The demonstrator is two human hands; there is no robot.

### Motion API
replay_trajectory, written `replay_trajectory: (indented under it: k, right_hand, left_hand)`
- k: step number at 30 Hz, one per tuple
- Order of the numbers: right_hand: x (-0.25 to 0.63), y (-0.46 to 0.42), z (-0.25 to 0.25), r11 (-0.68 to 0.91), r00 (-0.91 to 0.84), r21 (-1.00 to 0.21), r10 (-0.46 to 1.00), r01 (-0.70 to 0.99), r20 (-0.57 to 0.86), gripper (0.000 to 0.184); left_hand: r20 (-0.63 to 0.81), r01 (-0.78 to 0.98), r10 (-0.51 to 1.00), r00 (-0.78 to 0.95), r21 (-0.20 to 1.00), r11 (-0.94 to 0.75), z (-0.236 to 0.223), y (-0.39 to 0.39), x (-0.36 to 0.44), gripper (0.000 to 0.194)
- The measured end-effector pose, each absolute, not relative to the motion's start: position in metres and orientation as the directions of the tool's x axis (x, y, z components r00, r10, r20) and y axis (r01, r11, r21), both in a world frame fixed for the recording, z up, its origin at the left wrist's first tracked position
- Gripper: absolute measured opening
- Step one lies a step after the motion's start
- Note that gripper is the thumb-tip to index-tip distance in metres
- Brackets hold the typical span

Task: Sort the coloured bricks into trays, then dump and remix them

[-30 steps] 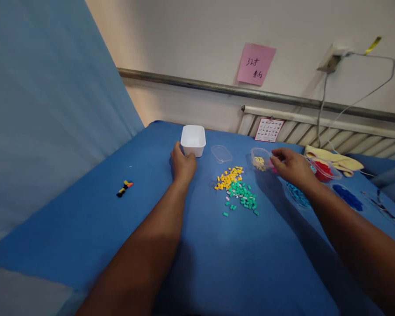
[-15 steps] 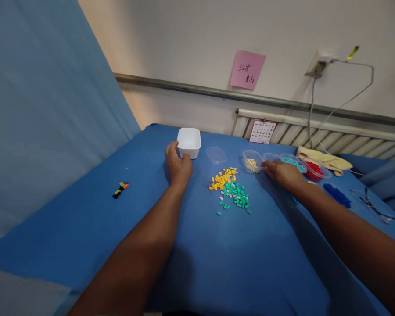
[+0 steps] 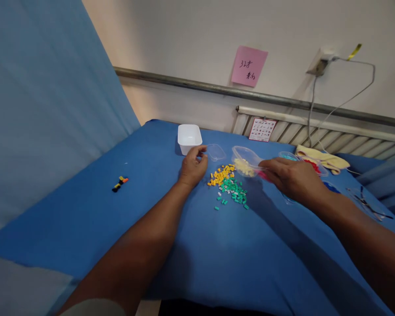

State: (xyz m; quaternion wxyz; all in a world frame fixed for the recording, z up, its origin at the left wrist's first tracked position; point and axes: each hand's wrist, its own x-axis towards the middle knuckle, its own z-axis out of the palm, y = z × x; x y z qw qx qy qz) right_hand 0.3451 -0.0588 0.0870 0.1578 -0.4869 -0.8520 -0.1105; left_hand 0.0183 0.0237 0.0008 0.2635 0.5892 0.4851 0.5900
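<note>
My right hand (image 3: 283, 173) grips the edge of a clear plastic tub (image 3: 246, 154) with cream-coloured pieces (image 3: 244, 166) inside. The tub is raised above the blue cloth and tilts to the left. Something pink shows beneath my fingers, too little of it to name. My left hand (image 3: 193, 166), fingers apart and holding nothing, hovers between the white plastic box (image 3: 190, 142) and a clear lid (image 3: 216, 152) lying flat. Just right of it, a heap of small yellow pieces (image 3: 221, 174) borders green ones (image 3: 235, 192), with a few whitish pieces among them.
Tubs of light blue, red (image 3: 311, 165) and dark blue pieces (image 3: 331, 187) stand at the right. Nearby are a yellow cloth (image 3: 322, 158) and a clear tray with a dark tool (image 3: 368, 205). A small black-and-orange assembly (image 3: 120, 184) lies at the left.
My right hand has lifted the tub of cream pieces and brought it left, tilting it. My left hand has let go of the white box and moved right.
</note>
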Motion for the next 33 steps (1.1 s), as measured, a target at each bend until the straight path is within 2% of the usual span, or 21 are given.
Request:
replay_trajectory:
  k: [2,4,6,8,11,14,18,23,27,30,33]
  right_hand:
    - [0.326,-0.079,0.097,0.588,-0.491,-0.131,0.762,0.798,0.422,0.033]
    - [0.307,-0.095,0.100,0.601,-0.475,-0.353,0.792,0.717,0.383,0.028]
    - [0.292,-0.103,0.094,0.536,-0.418,-0.576,0.844,0.617,0.337,0.025]
    - [0.281,-0.104,0.083,0.437,-0.345,-0.748,0.892,0.500,0.291,0.025]
    - [0.272,-0.099,0.066,0.317,-0.264,-0.886,0.936,0.337,0.234,0.032]
    - [0.267,-0.093,0.055,0.219,-0.218,-0.952,0.961,0.215,0.171,0.039]
    - [0.265,-0.089,0.041,0.032,-0.106,-0.999,0.994,0.003,0.031,0.050]
    - [0.265,-0.084,0.017,-0.148,-0.053,-0.944,0.989,-0.295,-0.139,0.060]
    - [0.265,-0.085,0.007,-0.183,-0.089,-0.916,0.983,-0.358,-0.162,0.060]
    - [0.267,-0.086,0.006,-0.198,-0.112,-0.904,0.979,-0.378,-0.168,0.059]
    - [0.271,-0.086,0.006,-0.220,-0.134,-0.883,0.975,-0.415,-0.179,0.055]
  left_hand:
    - [0.396,0.174,0.913,-0.103,0.910,-0.375,-0.002,0.023,0.026,0.032]
    - [0.361,0.095,0.932,-0.038,0.930,-0.356,-0.002,0.021,0.031,0.043]
    - [0.312,0.015,0.950,0.029,0.950,-0.313,-0.001,0.018,0.034,0.062]
    - [0.230,-0.106,0.967,0.105,0.970,-0.220,-0.001,0.015,0.035,0.074]
    - [0.108,-0.296,0.972,0.208,0.954,-0.043,-0.002,0.011,0.038,0.079]
    - [0.038,-0.348,0.969,0.243,0.936,0.051,-0.003,0.009,0.041,0.078]
    - [0.001,-0.328,0.964,0.267,0.940,0.090,-0.003,0.008,0.044,0.079]
    - [-0.001,-0.265,0.954,0.298,0.961,0.084,-0.001,0.005,0.048,0.076]
    - [0.049,-0.170,0.969,0.242,0.985,-0.008,0.000,0.002,0.054,0.074]
    - [0.158,0.008,0.972,0.176,0.987,-0.162,0.000,-0.001,0.056,0.075]
    - [0.248,0.158,0.959,0.138,0.950,-0.269,0.000,-0.003,0.054,0.066]
